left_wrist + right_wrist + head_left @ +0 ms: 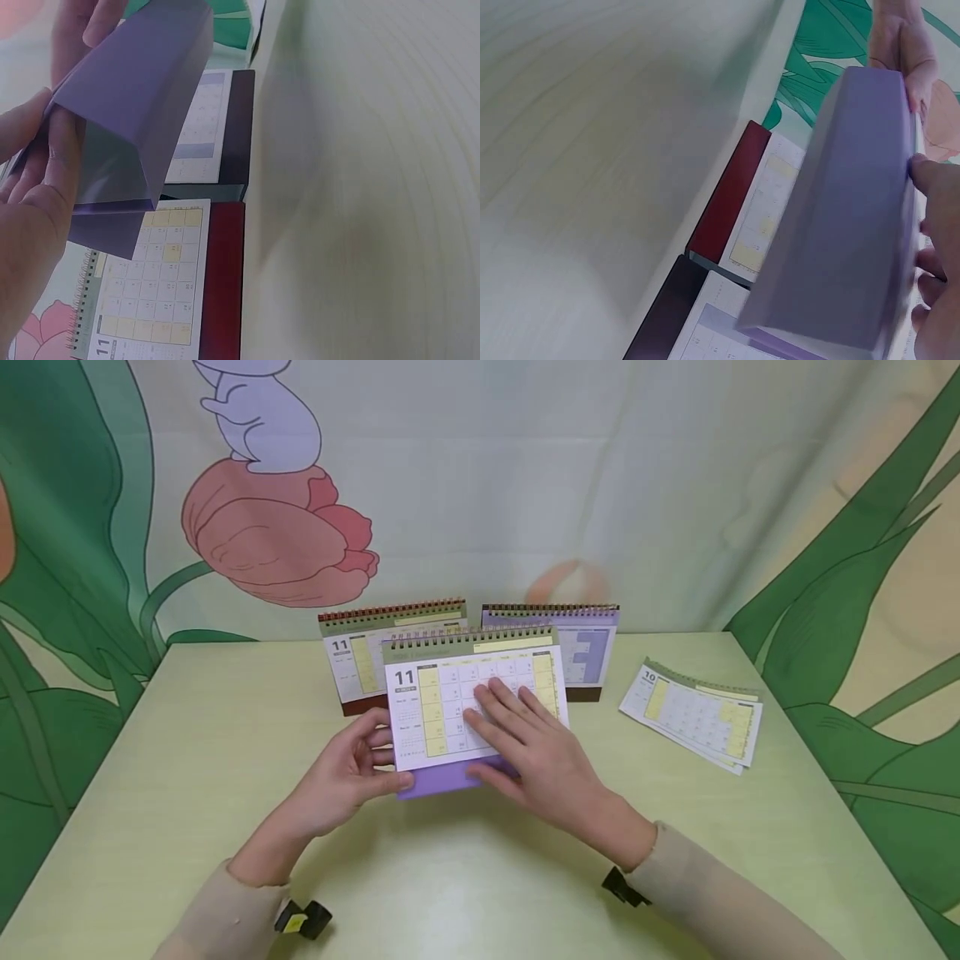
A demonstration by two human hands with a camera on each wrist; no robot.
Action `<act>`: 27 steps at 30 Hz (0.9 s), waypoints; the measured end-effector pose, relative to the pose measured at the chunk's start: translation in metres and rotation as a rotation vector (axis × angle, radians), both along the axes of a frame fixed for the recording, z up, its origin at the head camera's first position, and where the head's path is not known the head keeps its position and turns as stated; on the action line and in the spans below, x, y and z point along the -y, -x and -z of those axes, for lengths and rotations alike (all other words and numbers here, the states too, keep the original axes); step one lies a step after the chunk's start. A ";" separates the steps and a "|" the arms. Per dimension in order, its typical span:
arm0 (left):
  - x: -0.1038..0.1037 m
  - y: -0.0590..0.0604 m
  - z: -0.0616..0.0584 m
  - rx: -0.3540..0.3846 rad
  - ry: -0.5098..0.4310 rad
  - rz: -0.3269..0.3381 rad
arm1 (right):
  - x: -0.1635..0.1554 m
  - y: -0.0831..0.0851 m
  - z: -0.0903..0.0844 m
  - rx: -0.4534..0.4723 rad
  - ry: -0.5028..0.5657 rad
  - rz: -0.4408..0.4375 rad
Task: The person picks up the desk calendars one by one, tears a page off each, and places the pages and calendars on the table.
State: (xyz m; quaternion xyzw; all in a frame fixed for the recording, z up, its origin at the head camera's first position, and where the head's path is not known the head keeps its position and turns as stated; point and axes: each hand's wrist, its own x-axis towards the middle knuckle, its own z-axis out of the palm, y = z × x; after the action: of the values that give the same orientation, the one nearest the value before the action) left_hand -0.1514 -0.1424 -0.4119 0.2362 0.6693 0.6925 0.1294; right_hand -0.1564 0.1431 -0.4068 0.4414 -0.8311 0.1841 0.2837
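Note:
A desk calendar on a purple stand (438, 779), showing a page with the number 11, is held up off the table. My left hand (351, 764) grips its lower left side, thumb on the front and fingers behind. On the page my right hand (536, 752) lies with its fingers stretched out over the date grid, thumb near the purple lower edge. From the left wrist view, the hollow inside of the purple stand (139, 97) faces the camera. The stand's underside (847, 195) fills much of the right wrist view.
Behind stand two more desk calendars: one with a red-brown base (363, 704) at left, one with a dark brown base (583, 694) at right. Loose calendar pages (693, 714), the top one numbered 10, lie on the right of the pale table (225, 727). A printed curtain (450, 485) hangs behind.

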 end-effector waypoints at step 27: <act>-0.006 0.002 -0.001 -0.037 -0.034 0.018 | -0.001 0.004 -0.004 -0.079 0.051 -0.002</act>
State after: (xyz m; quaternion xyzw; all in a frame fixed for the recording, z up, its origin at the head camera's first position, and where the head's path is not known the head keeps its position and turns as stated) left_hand -0.1531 -0.1364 -0.4105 0.2571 0.6577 0.6980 0.1190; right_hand -0.1602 0.1444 -0.4030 0.4418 -0.8139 0.1880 0.3270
